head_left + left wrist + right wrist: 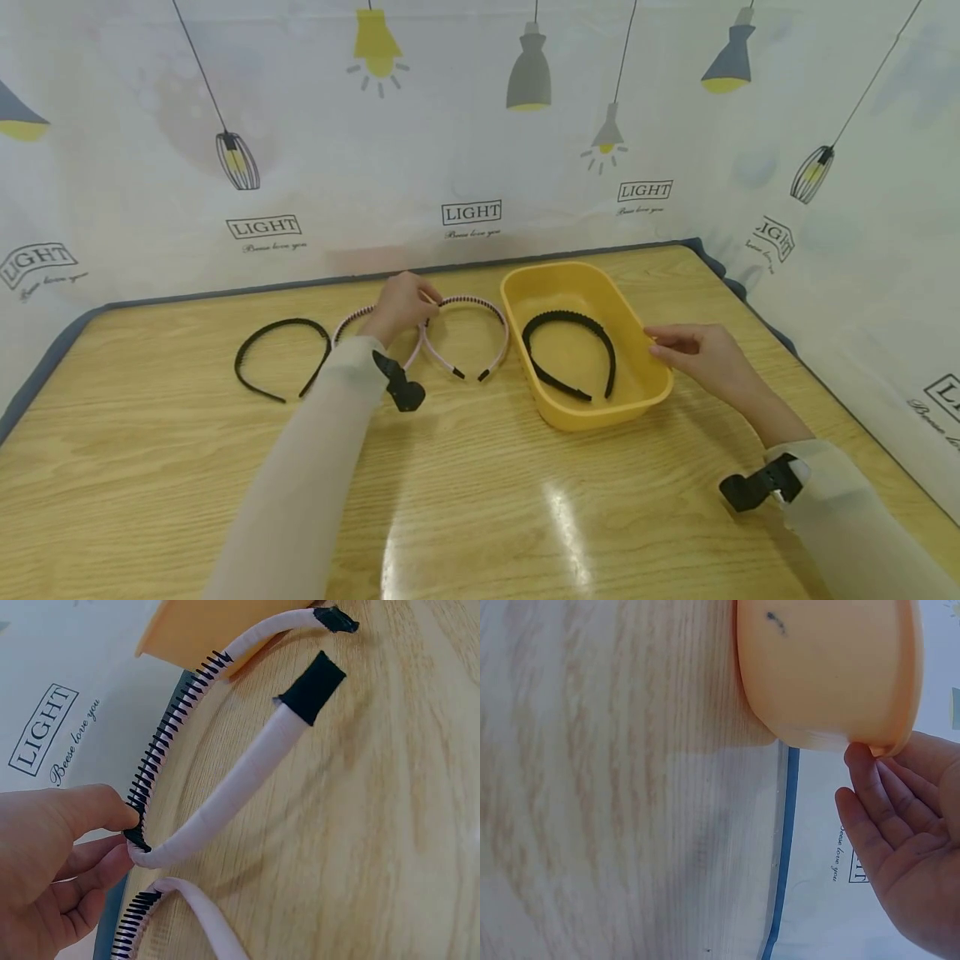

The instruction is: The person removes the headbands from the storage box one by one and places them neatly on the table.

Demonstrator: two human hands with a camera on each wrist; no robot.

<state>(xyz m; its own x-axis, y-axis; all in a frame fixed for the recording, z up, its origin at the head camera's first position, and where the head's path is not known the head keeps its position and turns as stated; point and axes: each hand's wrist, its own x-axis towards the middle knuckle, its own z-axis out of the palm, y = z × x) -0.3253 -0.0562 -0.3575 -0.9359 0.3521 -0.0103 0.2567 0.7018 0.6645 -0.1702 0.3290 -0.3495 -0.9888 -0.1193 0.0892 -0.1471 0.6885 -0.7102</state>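
My left hand pinches a pink headband with black teeth by one side of its arc. In the left wrist view this headband shows black-covered tips, angled above the wooden table. A second pink headband lies beside it, partly hidden behind my left hand in the head view. Farther left lies a thin black headband. My right hand pinches the right rim of a yellow plastic box, thumb and fingertips at its edge. Inside the box rests a black ridged headband.
The wooden table has a dark blue edge along the back and sides. Behind it hangs a white curtain printed with lamps and the word LIGHT. The box stands to the right of the loose headbands.
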